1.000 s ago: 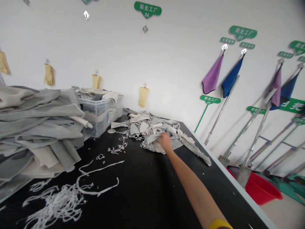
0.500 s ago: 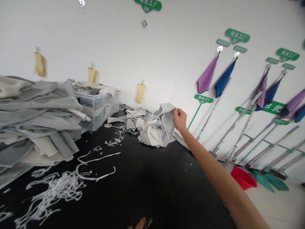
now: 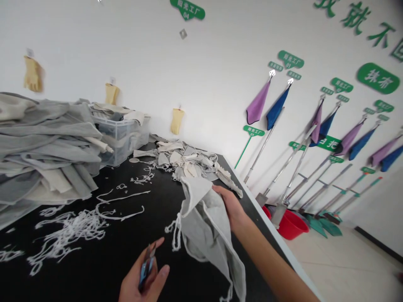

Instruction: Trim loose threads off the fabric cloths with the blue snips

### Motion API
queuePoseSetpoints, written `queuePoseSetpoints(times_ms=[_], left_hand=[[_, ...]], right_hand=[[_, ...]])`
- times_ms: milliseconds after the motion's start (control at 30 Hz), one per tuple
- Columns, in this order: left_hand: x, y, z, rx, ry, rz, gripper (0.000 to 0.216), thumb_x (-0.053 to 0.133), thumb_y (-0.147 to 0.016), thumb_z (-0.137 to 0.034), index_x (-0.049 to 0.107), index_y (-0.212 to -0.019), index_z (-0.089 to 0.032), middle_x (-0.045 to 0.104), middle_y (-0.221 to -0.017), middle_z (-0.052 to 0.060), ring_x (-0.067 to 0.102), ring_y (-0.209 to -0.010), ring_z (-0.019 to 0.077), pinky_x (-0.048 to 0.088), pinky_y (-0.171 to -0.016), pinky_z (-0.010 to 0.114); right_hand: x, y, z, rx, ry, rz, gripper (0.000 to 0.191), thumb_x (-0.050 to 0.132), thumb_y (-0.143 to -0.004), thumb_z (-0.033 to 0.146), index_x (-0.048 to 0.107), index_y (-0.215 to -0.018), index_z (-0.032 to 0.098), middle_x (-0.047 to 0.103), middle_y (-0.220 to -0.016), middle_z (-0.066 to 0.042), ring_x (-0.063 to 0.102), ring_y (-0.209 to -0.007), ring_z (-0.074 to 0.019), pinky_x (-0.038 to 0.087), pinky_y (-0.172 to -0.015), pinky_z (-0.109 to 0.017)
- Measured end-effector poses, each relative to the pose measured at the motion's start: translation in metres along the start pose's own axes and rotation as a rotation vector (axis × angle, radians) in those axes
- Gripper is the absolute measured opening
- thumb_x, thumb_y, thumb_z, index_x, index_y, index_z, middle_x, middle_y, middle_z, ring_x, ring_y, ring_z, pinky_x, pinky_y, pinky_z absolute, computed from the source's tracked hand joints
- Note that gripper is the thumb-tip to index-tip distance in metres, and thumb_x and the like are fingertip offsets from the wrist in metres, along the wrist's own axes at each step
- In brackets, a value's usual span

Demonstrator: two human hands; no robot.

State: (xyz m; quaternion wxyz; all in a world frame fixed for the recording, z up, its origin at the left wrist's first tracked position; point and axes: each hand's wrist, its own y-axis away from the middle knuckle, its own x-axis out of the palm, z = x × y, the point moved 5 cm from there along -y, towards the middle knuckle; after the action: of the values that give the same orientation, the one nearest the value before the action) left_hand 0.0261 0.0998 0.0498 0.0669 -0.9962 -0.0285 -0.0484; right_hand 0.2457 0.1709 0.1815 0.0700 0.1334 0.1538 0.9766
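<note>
My right hand (image 3: 231,207) is closed on the upper edge of a grey cloth piece (image 3: 204,226), which hangs over the black table. White thread ends (image 3: 176,233) dangle from its left side, and more hang at its bottom corner. At the lower edge of the view, my left hand (image 3: 141,277) is curled around small thread snips (image 3: 146,266) with blue on the handle, blades pointing up. The snips are apart from the cloth. Beyond the held piece lies a loose heap of grey and cream cloth pieces (image 3: 185,157).
A tall stack of grey cloth (image 3: 47,142) stands at the left, beside a clear plastic box (image 3: 118,140) filled with cloth. White thread scraps (image 3: 74,230) litter the black table (image 3: 126,243). Mops, dustpans and a red basin (image 3: 291,224) stand past the table's right edge.
My right hand has drawn the grey cloth piece off the heap, towards me. My left hand has come up into view with the snips. The view has turned slightly right.
</note>
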Motion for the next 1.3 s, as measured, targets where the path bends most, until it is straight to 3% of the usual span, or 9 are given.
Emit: queuePoseSetpoints(times_ms=[167,367,500,567,667,833,1067,1200,1300], left_hand=[[-0.004,0.006,-0.040,0.100,0.162,0.044,0.072,0.069,-0.082,-0.043,0.041,-0.143,-0.018,0.029,-0.063,-0.008,0.027,-0.052,0.0056,0.030,-0.048,0.014],[0.001,-0.012,-0.049,0.159,-0.152,0.156,0.092,0.082,-0.067,-0.036,0.038,-0.147,-0.021,0.040,-0.060,-0.009,0.034,-0.051,0.0075,0.037,-0.048,0.017],[0.012,-0.024,-0.056,0.258,-0.284,0.419,0.051,0.073,-0.077,-0.033,0.065,-0.125,-0.021,0.069,-0.086,0.003,0.059,-0.063,0.0131,0.051,-0.059,0.021],[0.012,-0.029,-0.061,0.305,-0.300,0.436,0.029,0.068,-0.082,-0.034,0.075,-0.107,-0.019,0.074,-0.094,0.006,0.068,-0.076,0.0182,0.055,-0.071,0.024],[0.011,-0.037,-0.071,0.356,-0.344,0.414,0.024,0.062,-0.087,-0.033,0.078,-0.098,-0.019,0.075,-0.093,0.007,0.069,-0.084,0.0208,0.053,-0.078,0.026],[0.015,-0.058,-0.082,0.294,-0.375,0.370,0.021,0.064,-0.085,-0.034,0.075,-0.085,-0.016,0.067,-0.069,0.001,0.057,-0.063,0.0153,0.042,-0.056,0.021],[0.034,-0.074,-0.076,0.073,-0.168,0.344,0.038,0.067,-0.080,-0.051,0.073,-0.081,-0.013,0.061,-0.062,0.002,0.050,-0.057,0.0133,0.036,-0.050,0.020],[0.042,-0.070,-0.072,-0.152,0.119,0.288,0.047,0.077,-0.069,-0.052,0.073,-0.093,-0.011,0.050,-0.055,-0.002,0.038,-0.048,0.0068,0.019,-0.041,0.015],[0.038,-0.071,-0.074,-0.233,0.330,0.191,0.051,0.083,-0.063,-0.048,0.073,-0.095,-0.011,0.045,-0.054,-0.005,0.028,-0.044,0.0021,0.013,-0.040,0.013]], right_hand=[[0.007,0.018,-0.070,0.208,-0.216,0.077,0.022,0.050,-0.081,0.034,0.064,-0.079,0.017,0.068,-0.062,-0.005,0.067,-0.061,-0.0220,0.055,-0.067,-0.034],[0.015,0.020,-0.117,0.329,-0.376,0.234,0.026,0.049,-0.082,0.030,0.066,-0.087,0.011,0.071,-0.068,-0.008,0.068,-0.067,-0.0221,0.054,-0.074,-0.033],[0.017,0.021,-0.122,0.359,-0.355,0.380,0.026,0.050,-0.082,0.031,0.066,-0.089,0.011,0.072,-0.072,-0.008,0.069,-0.071,-0.0225,0.052,-0.078,-0.034],[0.015,0.020,-0.125,0.344,-0.309,0.393,0.024,0.052,-0.081,0.031,0.066,-0.087,0.013,0.071,-0.072,-0.007,0.068,-0.070,-0.0210,0.051,-0.078,-0.032],[0.006,0.013,-0.135,0.342,-0.199,0.292,0.022,0.056,-0.078,0.033,0.067,-0.083,0.014,0.068,-0.069,-0.005,0.065,-0.068,-0.0196,0.050,-0.076,-0.030],[-0.013,0.003,-0.129,0.012,0.167,0.061,0.017,0.063,-0.076,0.031,0.070,-0.081,0.016,0.067,-0.071,-0.001,0.059,-0.069,-0.0169,0.045,-0.069,-0.028],[-0.012,0.051,-0.096,-0.572,0.316,-0.071,0.035,0.056,-0.090,0.043,0.071,-0.115,0.024,0.068,-0.124,-0.006,0.056,-0.120,-0.0245,0.035,-0.107,-0.038],[-0.023,0.062,-0.102,-0.605,0.025,-0.121,0.037,0.053,-0.086,0.038,0.076,-0.107,0.018,0.072,-0.115,-0.011,0.063,-0.112,-0.0289,0.040,-0.106,-0.045],[-0.043,0.058,-0.112,-0.481,-0.196,-0.149,0.048,0.048,-0.085,0.049,0.078,-0.097,0.013,0.075,-0.102,-0.015,0.068,-0.103,-0.0325,0.039,-0.105,-0.051]])
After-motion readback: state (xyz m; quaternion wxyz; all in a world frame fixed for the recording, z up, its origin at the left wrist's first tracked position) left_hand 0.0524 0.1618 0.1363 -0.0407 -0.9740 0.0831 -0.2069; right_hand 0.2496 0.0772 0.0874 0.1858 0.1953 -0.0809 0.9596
